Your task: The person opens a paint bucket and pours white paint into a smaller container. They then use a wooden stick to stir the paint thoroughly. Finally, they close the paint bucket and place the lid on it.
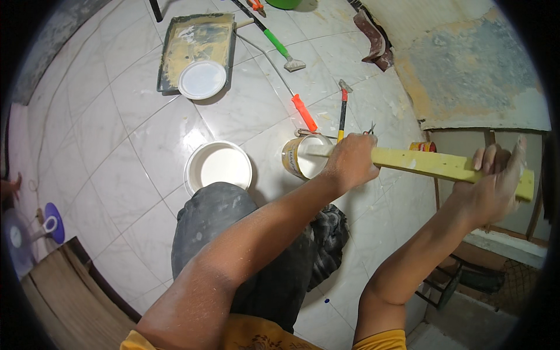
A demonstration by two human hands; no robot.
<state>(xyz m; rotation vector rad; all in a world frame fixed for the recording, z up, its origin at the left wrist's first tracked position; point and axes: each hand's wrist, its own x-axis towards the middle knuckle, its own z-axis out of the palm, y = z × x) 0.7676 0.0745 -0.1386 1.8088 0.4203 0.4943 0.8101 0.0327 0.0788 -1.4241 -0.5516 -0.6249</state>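
Observation:
My left hand [353,160] is wrapped round a flat yellow wooden slat [420,160], near its lower end. That whitish end reaches into a can [290,158] with a yellow label, which is tilted and pale inside. Toward the slat's other end, my right hand [493,189] holds it, with some fingers curled at its edge and one stretched up, dusted white. Left of the can, a round white tub [188,170] of white paint-like liquid stands on the floor by my knee. A scraper with a red, black and yellow handle [342,111] lies just beyond my left hand.
A stained paint tray [166,55] lies far left, with a white lid [202,80] on it. Nearby are an orange-handled roller frame [303,112] and a green-handled scraper [274,41]. A patched wall [478,70] rises at right; a wooden board [76,291] is near left.

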